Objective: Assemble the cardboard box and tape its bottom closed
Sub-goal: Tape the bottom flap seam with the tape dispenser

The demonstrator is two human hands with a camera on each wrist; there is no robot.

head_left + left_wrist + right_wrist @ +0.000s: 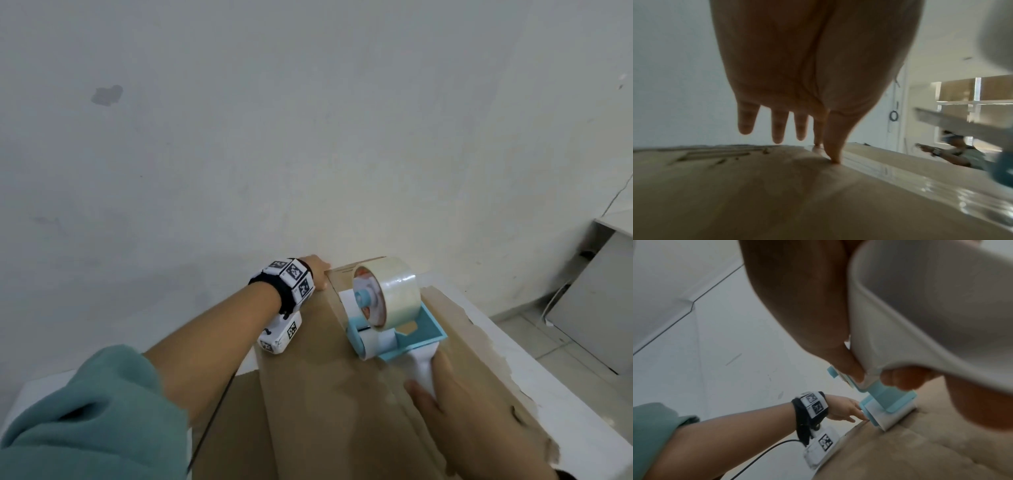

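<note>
Your right hand [479, 421] grips the tape dispenser [390, 318] handle, roller on the cardboard box [308, 394]. The seam runs lengthwise from those fingers toward your left hand [317, 275], whose straight fingers [777, 129] press the far edge.

We have the cardboard box [308, 394] lying on the desk [534, 377], which stands against the wall [274, 120]. Our left hand [318, 274] is at the box's far left corner, thumb [833, 146] touching the top face beside the tape strip [920, 183]. The tape dispenser [387, 308] sits on the box to the right of that hand, nearer us; our right hand [462, 404] grips its handle [423, 370] from behind. A cabinet [603, 291] stands on the floor to the far right.
</note>
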